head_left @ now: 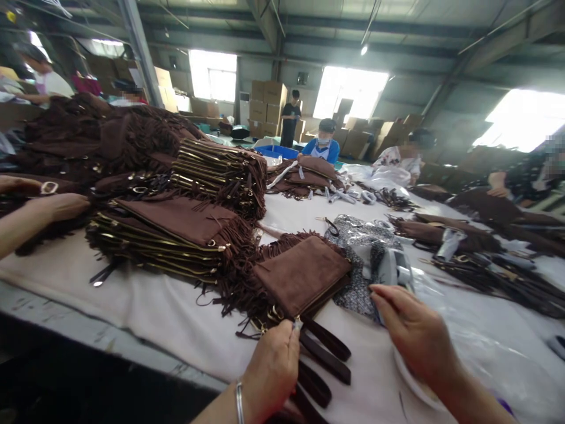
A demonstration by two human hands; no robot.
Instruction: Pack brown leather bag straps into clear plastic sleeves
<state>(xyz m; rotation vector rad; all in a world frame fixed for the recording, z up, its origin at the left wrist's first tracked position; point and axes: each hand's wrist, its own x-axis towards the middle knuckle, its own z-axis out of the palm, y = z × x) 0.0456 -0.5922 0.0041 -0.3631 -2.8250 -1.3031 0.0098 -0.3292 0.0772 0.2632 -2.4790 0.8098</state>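
My left hand (pixel 273 362), with a silver bangle at the wrist, pinches the small metal clasp (pixel 297 323) at the near corner of a brown fringed bag (pixel 302 274). Dark brown wrist straps (pixel 324 359) spread out beside that hand. My right hand (pixel 417 333) is raised to the right of the bag, thumb and fingertips pressed together; whatever is between them is too small to make out. Just beyond it lie a grey patterned cloth (pixel 355 294) and a silvery roll (pixel 392 268). Left of the bag stands a stack of brown fringed bags (pixel 176 227) with gold zips.
Behind rises another bag stack (pixel 216 171), beside a large brown heap (pixel 106 129). A co-worker's hand (pixel 66 207) reaches in from the left. Clear plastic (pixel 494 365) and dark straps (pixel 498 282) cover the right side. Several people work across the table.
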